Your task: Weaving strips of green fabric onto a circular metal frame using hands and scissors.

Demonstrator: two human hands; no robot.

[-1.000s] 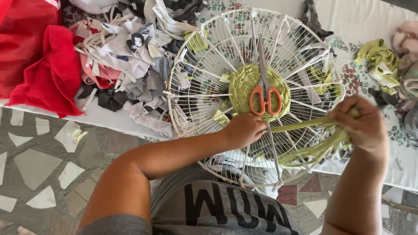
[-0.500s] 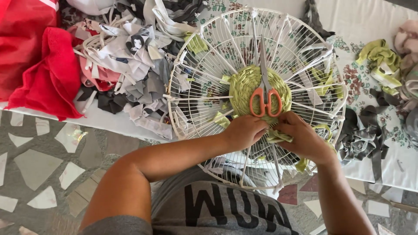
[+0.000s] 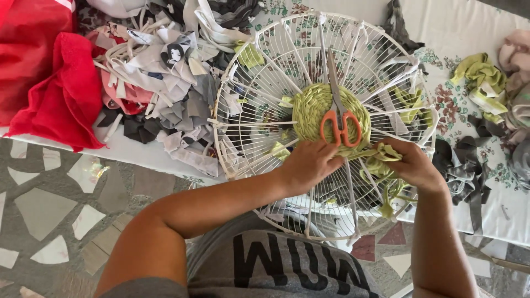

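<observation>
Left hand (image 3: 309,164) presses on the white wire fan guard (image 3: 248,110), fingers closed at the woven green disc (image 3: 317,110). Right hand (image 3: 411,164) pinches the green fabric strip (image 3: 381,157) tight, just beside the orange scissors (image 3: 339,124) on the disc's ctr.

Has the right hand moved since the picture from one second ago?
Yes. The right hand has moved left, from the wire frame's right edge toward the orange scissors at its middle.

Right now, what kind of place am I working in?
Probably a home craft spot: a cloth-covered table on a stone-chip floor, a heap of fabric scraps, and a round wire frame with green weaving.
</observation>
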